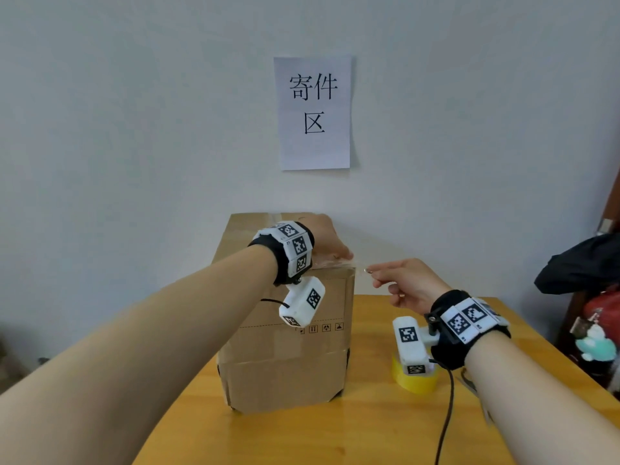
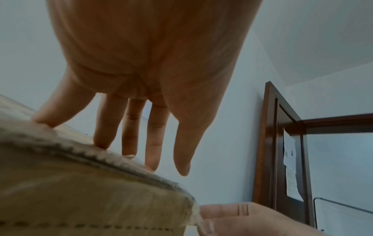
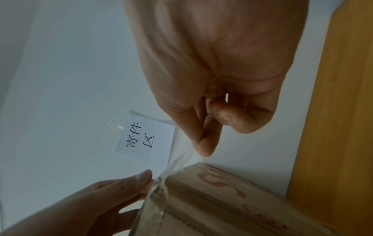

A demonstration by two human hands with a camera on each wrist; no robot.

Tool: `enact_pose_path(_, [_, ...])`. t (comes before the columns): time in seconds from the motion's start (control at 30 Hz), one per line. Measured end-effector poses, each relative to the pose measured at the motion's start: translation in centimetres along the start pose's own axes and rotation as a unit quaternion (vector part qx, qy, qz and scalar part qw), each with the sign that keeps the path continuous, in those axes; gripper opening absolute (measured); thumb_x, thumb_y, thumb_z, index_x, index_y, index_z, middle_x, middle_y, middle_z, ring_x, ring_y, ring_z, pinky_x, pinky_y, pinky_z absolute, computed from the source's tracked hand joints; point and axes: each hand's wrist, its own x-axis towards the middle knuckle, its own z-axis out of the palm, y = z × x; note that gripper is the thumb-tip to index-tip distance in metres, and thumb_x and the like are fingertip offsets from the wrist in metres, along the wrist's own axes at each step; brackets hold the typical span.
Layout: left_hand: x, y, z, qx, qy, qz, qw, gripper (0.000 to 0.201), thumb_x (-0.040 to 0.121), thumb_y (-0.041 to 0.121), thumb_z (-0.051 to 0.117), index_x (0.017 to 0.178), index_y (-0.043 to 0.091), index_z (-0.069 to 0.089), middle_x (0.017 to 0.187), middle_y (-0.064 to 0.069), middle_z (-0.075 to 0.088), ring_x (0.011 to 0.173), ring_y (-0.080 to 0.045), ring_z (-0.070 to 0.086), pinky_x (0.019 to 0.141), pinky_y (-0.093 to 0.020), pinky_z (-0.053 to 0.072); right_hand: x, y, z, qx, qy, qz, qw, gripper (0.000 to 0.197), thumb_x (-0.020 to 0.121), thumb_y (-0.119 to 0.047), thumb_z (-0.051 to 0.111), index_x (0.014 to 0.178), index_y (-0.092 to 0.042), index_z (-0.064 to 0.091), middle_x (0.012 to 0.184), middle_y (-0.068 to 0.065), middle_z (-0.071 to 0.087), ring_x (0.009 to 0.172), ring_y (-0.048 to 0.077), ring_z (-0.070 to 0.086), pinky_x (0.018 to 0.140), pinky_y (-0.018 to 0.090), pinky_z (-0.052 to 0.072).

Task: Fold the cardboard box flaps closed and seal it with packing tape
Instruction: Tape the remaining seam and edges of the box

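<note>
A tall brown cardboard box (image 1: pixel 285 357) stands on the wooden table (image 1: pixel 369 431) with its top flaps folded down. My left hand (image 1: pixel 327 241) lies flat on the box top near its right front corner, fingers (image 2: pixel 105 127) straight and pressing the cardboard edge (image 2: pixel 80 153). My right hand (image 1: pixel 399 280), just right of the box's top corner, pinches the free end of a clear strip of packing tape (image 3: pixel 179 161) between thumb and forefinger. The strip runs from that pinch to the box corner (image 3: pixel 161 183). A yellow tape roll (image 1: pixel 416 377) sits on the table under my right wrist.
The box stands against a white wall with a paper sign (image 1: pixel 312 112). A black cable (image 1: pixel 448 414) trails over the table from my right wrist. Dark clothing and bags (image 1: pixel 583 263) hang at the far right beside a brown door frame (image 2: pixel 268 143).
</note>
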Motion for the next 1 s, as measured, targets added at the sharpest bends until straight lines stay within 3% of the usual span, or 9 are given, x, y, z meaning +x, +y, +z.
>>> enact_pose_path(0.1, [0.1,0.6,0.1,0.009,0.006,0.01,1.0,0.045,0.072,0.062,0.074,0.091,0.022,0.076,0.09,0.004,0.074,0.088,-0.016,0.068,0.083,-0.035,0.057,-0.4,-0.1,-0.4,0.024,-0.007,0.013,1.0,0.02,0.094,-0.024,0.067,0.107,-0.011,0.075,0.076,0.002,0.067,0.053,0.014,0.047,0.048,0.024,0.039])
enact_pose_path(0.2, [0.0,0.9,0.0,0.012,-0.005,0.023,1.0,0.043,0.074,0.058,0.076,0.093,0.02,0.077,0.094,0.003,0.075,0.092,-0.016,0.068,0.086,-0.036,0.056,-1.1,-0.4,-0.3,0.006,-0.054,0.029,0.998,0.036,0.091,-0.046,0.068,0.106,-0.014,0.074,0.086,0.002,0.07,0.059,0.016,0.055,0.052,0.026,0.045])
enact_pose_path(0.27, [0.0,0.9,0.0,0.01,-0.01,0.026,1.0,0.042,0.075,0.056,0.077,0.094,0.019,0.077,0.094,0.004,0.075,0.094,-0.016,0.068,0.087,-0.035,0.056,-1.4,-0.5,0.1,-0.006,-0.077,0.027,0.997,0.034,0.09,-0.043,0.07,0.107,-0.013,0.073,0.09,0.003,0.071,0.062,0.016,0.058,0.054,0.026,0.047])
enact_pose_path(0.4, [0.0,0.8,0.1,0.007,-0.006,0.027,1.0,0.04,0.074,0.055,0.078,0.093,0.02,0.078,0.093,0.004,0.074,0.093,-0.016,0.068,0.088,-0.036,0.056,-1.2,-0.4,0.3,0.018,-0.038,-0.008,0.999,0.019,0.092,-0.025,0.071,0.105,-0.011,0.074,0.093,0.005,0.07,0.065,0.017,0.059,0.054,0.027,0.05])
enact_pose_path(0.67, [0.5,-0.1,-0.7,0.025,-0.03,0.007,0.999,0.049,0.069,0.061,0.078,0.096,0.02,0.077,0.097,0.003,0.076,0.095,-0.018,0.07,0.091,-0.038,0.055,-0.2,0.2,1.1,0.013,-0.026,0.025,0.999,0.027,0.087,-0.022,0.077,0.107,-0.004,0.072,0.106,0.008,0.068,0.068,0.018,0.058,0.053,0.028,0.052])
enact_pose_path(0.77, [0.0,-0.5,-1.0,0.034,-0.043,0.024,0.998,0.046,0.073,0.058,0.077,0.1,0.02,0.077,0.101,0.003,0.074,0.091,-0.018,0.069,0.081,-0.033,0.056,0.5,0.1,2.0,0.014,-0.027,0.031,0.999,0.026,0.088,-0.021,0.076,0.106,-0.004,0.071,0.106,0.009,0.066,0.069,0.018,0.058,0.052,0.028,0.052])
enact_pose_path(0.87, [-0.2,-0.7,-1.0,0.044,-0.036,0.034,0.998,0.042,0.075,0.058,0.076,0.098,0.023,0.076,0.097,0.004,0.074,0.075,-0.013,0.064,0.074,-0.029,0.054,1.3,0.1,2.5,0.01,-0.027,0.038,0.999,0.023,0.09,-0.021,0.073,0.105,-0.004,0.069,0.103,0.01,0.067,0.067,0.019,0.058,0.054,0.03,0.053])
enact_pose_path(1.0, [-0.3,-0.5,-1.0,0.054,-0.036,0.037,0.997,0.042,0.075,0.058,0.076,0.098,0.022,0.076,0.099,0.001,0.075,0.069,-0.013,0.06,0.065,-0.026,0.05,1.9,1.3,3.2,-0.027,-0.034,0.08,0.996,0.022,0.091,-0.022,0.073,0.102,-0.005,0.064,0.086,0.009,0.065,0.058,0.019,0.055,0.057,0.033,0.055])
